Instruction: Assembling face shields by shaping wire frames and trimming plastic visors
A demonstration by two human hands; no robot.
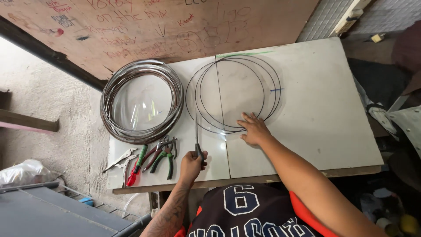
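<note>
- While the right hand [254, 130] lies flat, fingers spread, on the wire loops [234, 94] at twelve o'clock, nothing looks cut yet.
- Left hand [191, 165], fingers clamped on the scissors [197, 139], blades pointing up at the loops.
- At nine o'clock: thick wire coil [141, 102], pliers [162, 156] untouched.

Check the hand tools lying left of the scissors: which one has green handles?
The pliers nearest the left hand, handles pointing at the table's near edge. The tool beside them has dark red handles, the red-handled screwdriver lies further left, and the outermost locking pliers are bare metal.

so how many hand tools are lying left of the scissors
About 4, clustered at the table's front-left: locking pliers, red-handled tool, red-handled pliers, green-handled pliers. They overlap, so another may be hidden.
</note>
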